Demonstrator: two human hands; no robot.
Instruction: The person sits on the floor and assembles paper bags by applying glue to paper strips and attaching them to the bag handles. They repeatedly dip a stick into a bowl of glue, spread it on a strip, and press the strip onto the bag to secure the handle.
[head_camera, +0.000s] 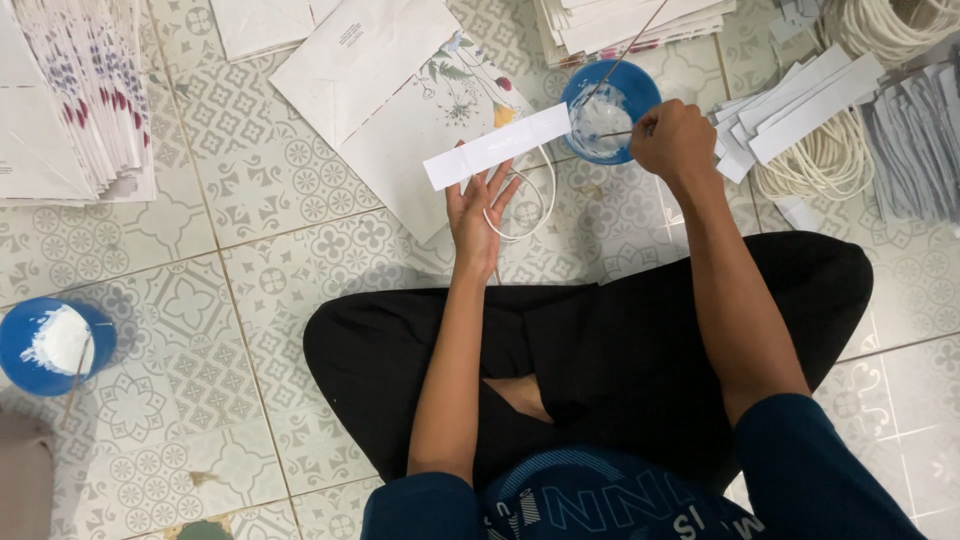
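Note:
I sit cross-legged on a patterned tile floor. My left hand (478, 212) lies palm up with fingers spread, a long white paper strip (497, 146) resting across its fingertips. A loop of white cord (531, 205) hangs by that hand. My right hand (672, 138) is closed on a thin stick (612, 133) whose tip is in a blue bowl (608, 108) of white glue. A second stick leans in the same bowl.
A flat floral paper sheet (425, 110) lies ahead of me. Stacks of printed sheets (75, 95) sit at the left. More white strips (800, 100) and coiled cord (820, 165) are at the right. Another blue glue bowl (50, 345) stands at the lower left.

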